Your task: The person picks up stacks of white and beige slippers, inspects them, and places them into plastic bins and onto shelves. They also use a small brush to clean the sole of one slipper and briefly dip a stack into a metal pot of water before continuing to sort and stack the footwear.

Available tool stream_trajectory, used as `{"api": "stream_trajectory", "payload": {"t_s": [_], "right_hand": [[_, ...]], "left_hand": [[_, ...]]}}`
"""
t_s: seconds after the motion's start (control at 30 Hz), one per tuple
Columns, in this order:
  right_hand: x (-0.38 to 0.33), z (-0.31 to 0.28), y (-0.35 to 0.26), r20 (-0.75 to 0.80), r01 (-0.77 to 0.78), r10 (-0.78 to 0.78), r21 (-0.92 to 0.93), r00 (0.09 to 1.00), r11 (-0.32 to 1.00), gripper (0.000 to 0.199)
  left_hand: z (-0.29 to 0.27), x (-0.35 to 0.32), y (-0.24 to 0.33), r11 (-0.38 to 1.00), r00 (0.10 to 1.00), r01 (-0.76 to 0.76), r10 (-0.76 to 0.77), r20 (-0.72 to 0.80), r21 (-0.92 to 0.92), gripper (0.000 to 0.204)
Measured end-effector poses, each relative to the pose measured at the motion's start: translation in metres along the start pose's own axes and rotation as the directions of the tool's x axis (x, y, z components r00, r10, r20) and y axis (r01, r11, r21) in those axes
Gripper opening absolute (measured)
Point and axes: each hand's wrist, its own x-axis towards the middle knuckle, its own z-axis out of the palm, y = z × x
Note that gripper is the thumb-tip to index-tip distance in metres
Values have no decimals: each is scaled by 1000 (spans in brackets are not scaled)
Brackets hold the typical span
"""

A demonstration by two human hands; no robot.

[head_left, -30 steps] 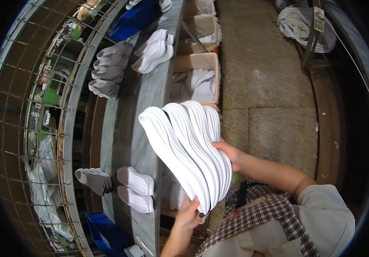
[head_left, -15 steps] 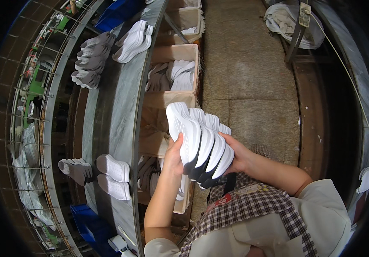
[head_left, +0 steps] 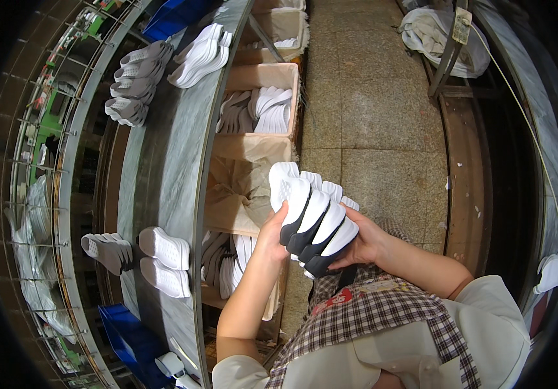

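A nested stack of white shoe soles with black heel parts (head_left: 311, 211) is held between both hands in front of my apron. My left hand (head_left: 272, 235) is closed on the stack's left side, its thumb lying on the face of the nearest sole. From the right, my right hand (head_left: 364, 241) grips the other side; some of its fingers are hidden behind the soles. The stack is tilted, with the black ends toward me. Left of my hands, two light soles (head_left: 164, 247) lie on the grey bench (head_left: 181, 155), beside a small stack of soles (head_left: 107, 251).
Grey soles (head_left: 137, 81) and white soles (head_left: 201, 55) stand at the bench's far end. Cloth-lined bins (head_left: 253, 146) line the bench's right side, some holding soles. Blue trays (head_left: 133, 340) and a white mug (head_left: 172, 364) are near left. A white sack (head_left: 444, 42) stands far right.
The stack has turned and tipped in my hands, moving slightly right, and more of the black heel parts now shows. Both hands keep their hold. The view has shifted slightly.
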Motion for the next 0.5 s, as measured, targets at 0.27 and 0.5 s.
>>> {"api": "stream_trajectory", "payload": {"t_s": [0.27,0.5], "right_hand": [[-1,8,5,40,17,-16,-36,999,999,66],[-3,17,6,40,9,-6,-86,999,996,67]], "left_hand": [[0,-11,7,996,995,-53,58,-81,70,49],[2,-23,10,996,992,-90,90,-90,13,48]]}}
